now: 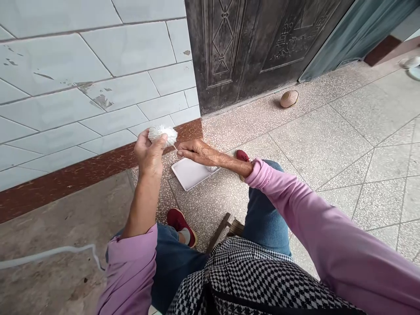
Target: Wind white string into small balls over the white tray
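A fluffy white pom-pom is held up in front of the wall by my left hand, its thumb pressed across the front. From the lower side of the pom-pom a short pale strand runs to my right hand, whose fingertips pinch it. Beneath the right hand, a shallow white tray lies on the floor, partly covered from view. Something whitish on the tray shows just under the right wrist, too hidden to name.
Tiled wall rises on the left, next to a dark carved door. A round tan object sits by the doorway. A white hose or cable lies at lower left. My red shoes flank the tray.
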`<state>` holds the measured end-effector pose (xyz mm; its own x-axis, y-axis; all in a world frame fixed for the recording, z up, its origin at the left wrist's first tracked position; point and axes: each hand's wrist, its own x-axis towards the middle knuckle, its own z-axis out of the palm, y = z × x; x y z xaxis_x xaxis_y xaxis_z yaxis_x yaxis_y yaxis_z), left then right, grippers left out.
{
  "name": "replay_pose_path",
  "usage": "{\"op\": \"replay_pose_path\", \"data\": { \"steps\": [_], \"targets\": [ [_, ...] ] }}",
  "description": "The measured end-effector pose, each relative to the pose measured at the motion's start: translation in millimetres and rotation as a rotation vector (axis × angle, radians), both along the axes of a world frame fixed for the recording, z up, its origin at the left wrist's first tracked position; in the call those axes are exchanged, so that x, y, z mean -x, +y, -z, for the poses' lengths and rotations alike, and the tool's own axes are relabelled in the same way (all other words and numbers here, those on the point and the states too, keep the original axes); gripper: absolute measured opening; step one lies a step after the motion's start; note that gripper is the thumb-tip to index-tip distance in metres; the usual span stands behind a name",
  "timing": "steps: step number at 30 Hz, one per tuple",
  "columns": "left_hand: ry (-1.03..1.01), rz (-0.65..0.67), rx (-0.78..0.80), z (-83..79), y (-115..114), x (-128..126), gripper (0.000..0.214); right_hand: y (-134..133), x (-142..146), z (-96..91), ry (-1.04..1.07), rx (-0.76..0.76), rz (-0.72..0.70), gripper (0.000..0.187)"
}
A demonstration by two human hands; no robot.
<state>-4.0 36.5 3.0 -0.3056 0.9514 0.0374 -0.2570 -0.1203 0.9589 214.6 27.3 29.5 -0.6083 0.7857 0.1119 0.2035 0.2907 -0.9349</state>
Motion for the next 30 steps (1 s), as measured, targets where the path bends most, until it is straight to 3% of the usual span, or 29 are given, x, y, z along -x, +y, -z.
{"op": "replay_pose_path", "data": {
  "steps": [5, 11, 16, 22, 25, 30],
  "targets": [
    [0.179, 0.138, 0.055, 1.8, -7, -8, 0.088, 18, -9, -0.3, 0.106, -0.066, 0.074, 0.035],
    [0.134, 0.368, 0.166, -14.3, -26, -26, 0.075, 36, -26, -6.6, 0.147, -0.095, 0.233, 0.052],
    [0.143, 0.497, 0.200, -15.9, -29, -27, 0.080, 40, -29, -2.8, 0.139, -0.115, 0.240, 0.062],
    [0.107, 0.465, 0.162, -20.7, -31, -25, 0.077, 41, -27, 2.6, 0.223, -0.050, 0.216, 0.062],
    [0.066, 0.483, 0.176, -25.4, -29, -29, 0.073, 33, -30, -5.9, 0.194, 0.049, 0.263, 0.056],
    [0.007, 0.509, 0.195, -23.3, -24, -45, 0.077, 23, -40, -19.1, 0.162, 0.143, 0.393, 0.062]
  ]
}}
